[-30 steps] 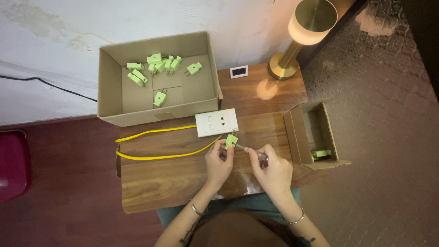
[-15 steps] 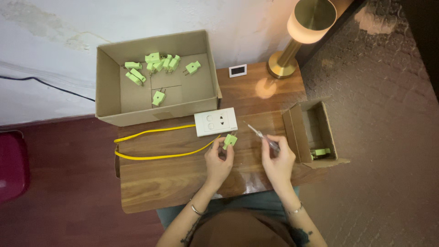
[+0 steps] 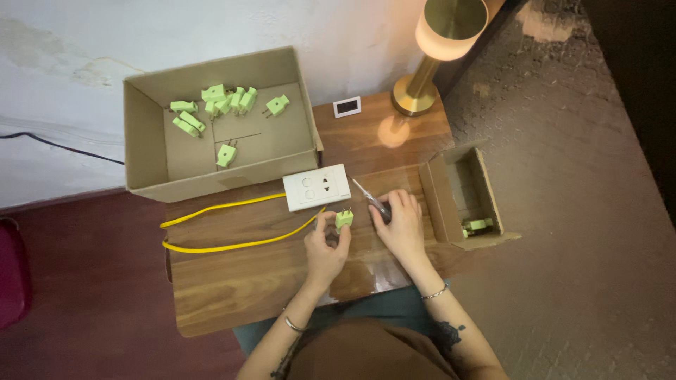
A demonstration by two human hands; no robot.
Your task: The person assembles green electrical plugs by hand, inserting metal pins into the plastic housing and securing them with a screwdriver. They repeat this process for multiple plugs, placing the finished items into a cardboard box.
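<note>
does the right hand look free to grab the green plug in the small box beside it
Probably not right away: the right hand already holds a screwdriver. The path itself looks open, since the small box is open-topped and right next to it, with the green plug lying uncovered inside.

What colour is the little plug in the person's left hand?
Light green, seen clearly in the head view: the plug in the left hand.

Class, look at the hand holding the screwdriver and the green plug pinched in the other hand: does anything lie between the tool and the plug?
Nothing visible does. The left hand pinches the small light-green plastic plug; the right hand grips the slim metal-tipped screwdriver just beside it. Only bare wooden tabletop separates them. The white socket plate lies behind, out of the way.
</note>
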